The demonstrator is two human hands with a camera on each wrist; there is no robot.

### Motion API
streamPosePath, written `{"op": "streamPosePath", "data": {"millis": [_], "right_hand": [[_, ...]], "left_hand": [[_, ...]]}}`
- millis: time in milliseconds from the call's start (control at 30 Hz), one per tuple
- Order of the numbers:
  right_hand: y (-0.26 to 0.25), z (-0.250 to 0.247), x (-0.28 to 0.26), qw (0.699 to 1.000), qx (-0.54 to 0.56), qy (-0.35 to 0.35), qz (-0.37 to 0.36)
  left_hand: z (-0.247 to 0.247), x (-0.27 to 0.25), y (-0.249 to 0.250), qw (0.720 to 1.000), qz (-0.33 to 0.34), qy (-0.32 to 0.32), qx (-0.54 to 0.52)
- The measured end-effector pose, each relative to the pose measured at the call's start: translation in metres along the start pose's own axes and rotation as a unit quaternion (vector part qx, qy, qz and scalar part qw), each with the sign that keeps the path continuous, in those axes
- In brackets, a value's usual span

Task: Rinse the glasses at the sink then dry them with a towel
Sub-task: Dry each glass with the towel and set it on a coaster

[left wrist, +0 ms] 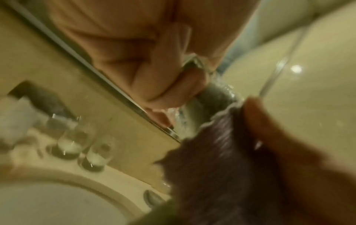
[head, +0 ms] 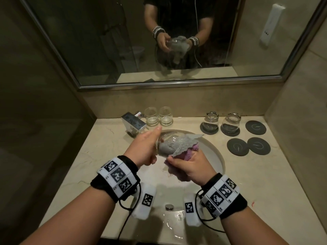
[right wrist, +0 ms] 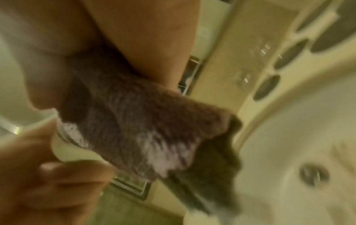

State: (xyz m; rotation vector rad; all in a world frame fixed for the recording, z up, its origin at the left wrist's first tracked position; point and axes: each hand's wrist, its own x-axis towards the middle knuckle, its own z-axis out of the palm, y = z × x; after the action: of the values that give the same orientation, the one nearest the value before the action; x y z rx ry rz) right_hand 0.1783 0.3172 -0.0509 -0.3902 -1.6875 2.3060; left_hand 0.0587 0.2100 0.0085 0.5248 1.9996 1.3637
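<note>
Over the sink (head: 216, 157), from the head cam, my left hand (head: 144, 150) was wrapped around a glass (head: 160, 144) lying on its side, fingers curled round its body, mouth pointing right. My right hand (head: 188, 167) sat just beside it, clutching a grey and purple towel (head: 178, 145) with part of the cloth stuffed into the glass. So the glass was basically sandwiched between both hands, above the basin. Behind the left hand stood the chrome faucet (head: 133, 122), and next to it two upright glasses (head: 158, 116). Off to the right, two upturned glasses (head: 221, 122) sat on dark coasters (head: 248, 138), with three more coasters bare. The mirror (head: 88, 41) showed the same grip from the front.

Left wrist cam was blurry, but I could see my left-hand fingers (left wrist: 169, 85) curled on the glass (left wrist: 200, 112), grey cloth inside it, and the towel (left wrist: 212, 152) bunching out toward the right hand (left wrist: 289, 152).

Right wrist cam, also smeared: the towel (right wrist: 144, 129) filled the middle, gripped against my right palm (right wrist: 138, 38), with the glass rim (right wrist: 63, 132) at the lower left and the left hand (right wrist: 48, 182) just below it. Drain (right wrist: 313, 175) was visible at the right.
</note>
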Motion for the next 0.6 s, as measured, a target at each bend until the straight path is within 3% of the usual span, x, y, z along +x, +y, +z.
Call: {"op": "streamPosePath", "data": {"millis": [100,167,233,333,367,433,500,567,600], "right_hand": [[-0.002,0.002,0.001,0.991,0.127,-0.01,-0.029],[0.0,0.0,0.002,0.982,0.184,-0.026,-0.026],[-0.002,0.0,0.001,0.988,0.151,-0.019,-0.025],[-0.001,0.0,-0.002,0.998,0.059,-0.017,-0.004],[-0.001,0.001,-0.003,0.999,0.045,-0.012,-0.011],[-0.003,0.004,-0.003,0.995,0.099,-0.02,-0.021],[-0.004,0.003,-0.001,0.981,0.19,-0.017,-0.021],[-0.004,0.001,-0.001,0.978,0.207,-0.017,-0.018],[-0.004,0.0,-0.002,0.984,0.177,-0.015,-0.018]], "left_hand": [[0.002,-0.002,-0.006,0.984,0.139,0.046,0.104],[0.0,-0.004,-0.008,0.967,0.194,0.056,0.152],[-0.001,-0.005,-0.007,0.977,0.173,0.046,0.114],[0.003,-0.004,-0.003,0.999,0.024,-0.004,-0.027],[0.004,-0.005,-0.002,1.0,0.014,-0.004,-0.028],[0.005,-0.006,-0.005,0.995,0.083,0.027,0.055],[0.002,-0.009,-0.006,0.972,0.177,0.046,0.149],[0.0,-0.01,-0.006,0.968,0.193,0.036,0.158],[0.0,-0.01,-0.005,0.979,0.158,0.021,0.125]]}}
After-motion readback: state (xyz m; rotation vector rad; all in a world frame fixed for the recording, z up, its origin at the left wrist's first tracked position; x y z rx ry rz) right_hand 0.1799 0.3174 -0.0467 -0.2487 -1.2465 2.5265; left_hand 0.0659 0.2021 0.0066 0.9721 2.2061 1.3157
